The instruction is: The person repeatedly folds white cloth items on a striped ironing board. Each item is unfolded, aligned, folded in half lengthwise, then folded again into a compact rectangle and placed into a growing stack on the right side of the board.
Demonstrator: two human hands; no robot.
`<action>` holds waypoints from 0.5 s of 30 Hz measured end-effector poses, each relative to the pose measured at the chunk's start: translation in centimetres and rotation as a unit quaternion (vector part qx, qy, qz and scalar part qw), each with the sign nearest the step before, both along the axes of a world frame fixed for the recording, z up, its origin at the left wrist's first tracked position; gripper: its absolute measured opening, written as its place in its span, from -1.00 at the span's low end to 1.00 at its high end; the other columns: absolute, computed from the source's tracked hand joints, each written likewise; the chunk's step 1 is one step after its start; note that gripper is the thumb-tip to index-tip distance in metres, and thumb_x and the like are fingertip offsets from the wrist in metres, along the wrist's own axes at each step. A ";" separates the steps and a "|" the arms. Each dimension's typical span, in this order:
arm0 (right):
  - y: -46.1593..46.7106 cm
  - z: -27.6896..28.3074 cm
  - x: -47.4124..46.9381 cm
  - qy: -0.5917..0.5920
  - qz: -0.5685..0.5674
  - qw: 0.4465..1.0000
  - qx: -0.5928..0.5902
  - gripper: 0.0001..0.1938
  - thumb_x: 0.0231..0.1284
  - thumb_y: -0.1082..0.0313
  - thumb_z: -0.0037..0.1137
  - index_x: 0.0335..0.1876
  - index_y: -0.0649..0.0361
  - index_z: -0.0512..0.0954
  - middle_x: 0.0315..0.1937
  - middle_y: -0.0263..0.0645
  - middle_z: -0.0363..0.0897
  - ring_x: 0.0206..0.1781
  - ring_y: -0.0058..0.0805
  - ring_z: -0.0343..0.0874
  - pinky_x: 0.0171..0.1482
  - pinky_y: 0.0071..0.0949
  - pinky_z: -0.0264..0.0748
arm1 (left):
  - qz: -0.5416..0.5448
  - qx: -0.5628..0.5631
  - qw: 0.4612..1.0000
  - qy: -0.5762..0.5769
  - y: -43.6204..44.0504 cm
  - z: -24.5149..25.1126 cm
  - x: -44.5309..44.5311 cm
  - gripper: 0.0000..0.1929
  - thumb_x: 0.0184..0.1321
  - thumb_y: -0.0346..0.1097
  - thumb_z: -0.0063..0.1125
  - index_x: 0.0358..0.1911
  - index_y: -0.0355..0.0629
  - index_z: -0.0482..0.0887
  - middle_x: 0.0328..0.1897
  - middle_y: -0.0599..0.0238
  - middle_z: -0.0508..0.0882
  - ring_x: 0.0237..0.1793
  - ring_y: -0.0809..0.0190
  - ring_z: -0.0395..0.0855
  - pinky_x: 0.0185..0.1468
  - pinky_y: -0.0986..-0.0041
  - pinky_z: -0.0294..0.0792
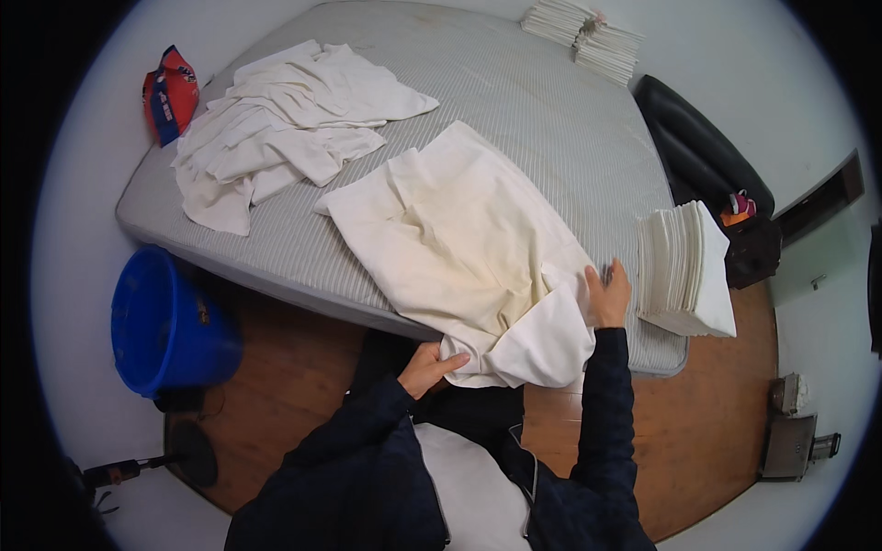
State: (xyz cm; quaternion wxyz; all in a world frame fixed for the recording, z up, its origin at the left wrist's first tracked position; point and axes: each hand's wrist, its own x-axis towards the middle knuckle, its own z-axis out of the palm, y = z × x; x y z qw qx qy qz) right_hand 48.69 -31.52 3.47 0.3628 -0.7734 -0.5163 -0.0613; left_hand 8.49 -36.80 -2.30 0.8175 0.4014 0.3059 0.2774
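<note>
A large off-white cloth [468, 227] lies rumpled on the striped mattress [551, 124], its near end hanging over the edge. My left hand [431, 368] pinches the cloth's near left corner, thumb on top. At the cloth's right edge is my right hand [610, 296], its thumb and a finger apart; whether it grips any fabric is unclear. Just right of that hand stands a stack of folded white cloths [682, 268]. A loose pile of white cloths [275, 124] is spread on the mattress at the upper left.
More folded cloths [582, 38] lie at the mattress's far right corner. On the floor at the left stands a blue plastic bucket [172, 324]. A red and blue bag [170, 96] rests by the left wall. Beyond the right edge is a black inflated item [703, 144].
</note>
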 end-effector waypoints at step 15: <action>-21.1 5.9 -1.0 0.539 0.273 0.795 -0.057 -0.61 0.31 0.13 0.26 -0.01 0.36 0.58 -0.15 -0.25 0.70 -0.18 -0.53 0.63 -0.12 -0.46 0.57 | 0.214 -0.007 0.971 -0.103 -5.7 7.1 -20.4 -0.23 0.29 -0.12 0.24 0.46 -0.49 0.29 0.36 -0.14 0.60 0.29 -0.03 0.65 0.36 0.19 0.47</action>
